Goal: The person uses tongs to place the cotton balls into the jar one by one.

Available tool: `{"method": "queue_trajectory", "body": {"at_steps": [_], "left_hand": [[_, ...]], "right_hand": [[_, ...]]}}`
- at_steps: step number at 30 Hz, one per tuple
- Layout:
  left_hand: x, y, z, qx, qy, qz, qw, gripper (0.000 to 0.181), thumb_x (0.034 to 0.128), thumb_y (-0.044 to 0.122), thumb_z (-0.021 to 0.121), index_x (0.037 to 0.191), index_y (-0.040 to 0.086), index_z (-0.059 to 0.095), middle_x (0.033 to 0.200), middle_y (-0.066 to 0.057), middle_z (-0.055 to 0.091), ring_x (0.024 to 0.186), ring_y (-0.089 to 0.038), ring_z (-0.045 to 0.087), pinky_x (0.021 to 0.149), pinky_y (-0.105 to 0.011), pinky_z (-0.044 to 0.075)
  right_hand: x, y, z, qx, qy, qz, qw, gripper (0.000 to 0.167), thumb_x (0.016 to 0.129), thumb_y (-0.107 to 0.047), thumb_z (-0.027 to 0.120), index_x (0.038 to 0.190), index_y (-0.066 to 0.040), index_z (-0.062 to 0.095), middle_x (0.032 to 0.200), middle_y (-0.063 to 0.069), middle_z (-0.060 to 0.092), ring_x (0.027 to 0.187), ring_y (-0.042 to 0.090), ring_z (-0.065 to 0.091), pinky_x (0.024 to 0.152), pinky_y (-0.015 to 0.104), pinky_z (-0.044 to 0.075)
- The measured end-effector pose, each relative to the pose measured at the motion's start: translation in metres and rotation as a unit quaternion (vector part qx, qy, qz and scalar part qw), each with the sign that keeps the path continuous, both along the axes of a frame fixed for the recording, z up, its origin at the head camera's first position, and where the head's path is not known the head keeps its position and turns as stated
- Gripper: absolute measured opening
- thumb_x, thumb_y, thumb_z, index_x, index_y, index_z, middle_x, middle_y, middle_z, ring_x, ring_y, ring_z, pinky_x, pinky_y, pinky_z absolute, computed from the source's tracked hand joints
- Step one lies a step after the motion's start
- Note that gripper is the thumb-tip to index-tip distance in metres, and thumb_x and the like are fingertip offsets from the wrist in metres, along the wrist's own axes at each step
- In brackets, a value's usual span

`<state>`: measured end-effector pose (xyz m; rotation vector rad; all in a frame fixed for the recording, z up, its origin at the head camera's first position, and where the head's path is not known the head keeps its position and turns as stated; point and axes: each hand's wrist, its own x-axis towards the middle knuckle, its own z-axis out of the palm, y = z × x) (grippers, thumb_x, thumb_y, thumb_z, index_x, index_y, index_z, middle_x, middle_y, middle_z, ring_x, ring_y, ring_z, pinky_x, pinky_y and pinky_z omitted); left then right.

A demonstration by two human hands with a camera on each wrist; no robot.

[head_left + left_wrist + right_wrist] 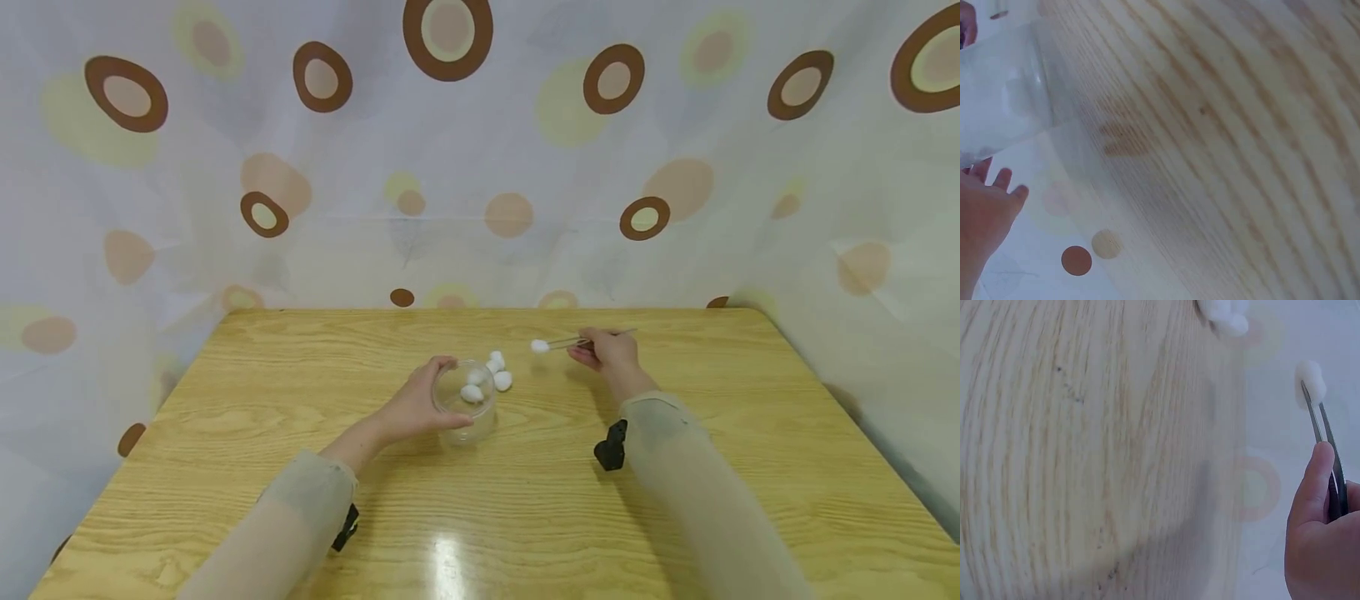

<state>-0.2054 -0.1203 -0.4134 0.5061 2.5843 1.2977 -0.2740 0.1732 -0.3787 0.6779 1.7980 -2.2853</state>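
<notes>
Fingers (1313,481) of right hand (613,354) pinch tweezers (1338,472) (tips holding white ball (540,346), perhaps cotton); at its eight o'clock, left hand (408,408) clasps jar (483,412).

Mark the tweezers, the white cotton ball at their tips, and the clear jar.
Tweezers (1338,472), right wrist view: middle of one prong.
Cotton ball (1314,377), right wrist view: its middle.
Clear jar (480,425), head view: wall below the rim.

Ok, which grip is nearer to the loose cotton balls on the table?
Left. The left grip, holding the clear jar, is just left of the loose cotton balls; the right grip, holding tweezers, is farther off, to their right.
</notes>
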Motion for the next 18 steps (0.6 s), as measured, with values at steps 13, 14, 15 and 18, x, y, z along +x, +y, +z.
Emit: {"method": "queue_trajectory", "body": {"at_steps": [13, 14, 15, 18], "left_hand": [[-0.005, 0.002, 0.006, -0.097, 0.079, -0.016, 0.992, 0.103, 0.07, 0.045, 0.078, 0.149, 0.012, 0.022, 0.153, -0.007, 0.028, 0.141, -0.033, 0.022, 0.112, -0.055, 0.018], [-0.005, 0.003, 0.008, -0.098, 0.075, -0.018, 0.9921, 0.102, 0.0701, 0.046, 0.078, 0.149, 0.012, 0.022, 0.152, -0.007, 0.029, 0.141, -0.033, 0.022, 0.113, -0.055, 0.018], [-0.005, 0.004, 0.009, -0.1, 0.072, -0.019, 0.9922, 0.102, 0.0702, 0.046, 0.078, 0.148, 0.012, 0.023, 0.152, -0.006, 0.031, 0.141, -0.032, 0.024, 0.113, -0.055, 0.018], [-0.004, 0.006, 0.011, -0.098, 0.061, -0.018, 0.9932, 0.097, 0.0701, 0.045, 0.078, 0.146, 0.012, 0.028, 0.148, -0.006, 0.037, 0.138, -0.032, 0.029, 0.112, -0.053, 0.022]], "right_hand": [[0.011, -0.011, 0.012, -0.02, 0.015, 0.037, 0.999, 0.012, 0.094, -0.005, 0.05, 0.105, 0.0, 0.051, 0.06, 0.005, 0.059, 0.053, 0.012, 0.065, 0.059, 0.021, 0.055], [0.011, -0.013, 0.013, -0.022, 0.017, 0.043, 0.9987, 0.011, 0.094, -0.005, 0.05, 0.104, 0.001, 0.051, 0.06, 0.005, 0.058, 0.053, 0.013, 0.065, 0.059, 0.021, 0.055], [0.012, -0.014, 0.014, -0.024, 0.019, 0.049, 0.9983, 0.011, 0.094, -0.005, 0.05, 0.103, 0.001, 0.051, 0.06, 0.006, 0.058, 0.054, 0.013, 0.065, 0.059, 0.021, 0.055], [0.015, -0.02, 0.017, -0.03, 0.023, 0.068, 0.997, 0.006, 0.095, -0.005, 0.049, 0.097, -0.001, 0.052, 0.061, 0.006, 0.058, 0.054, 0.013, 0.065, 0.059, 0.021, 0.055]]}}
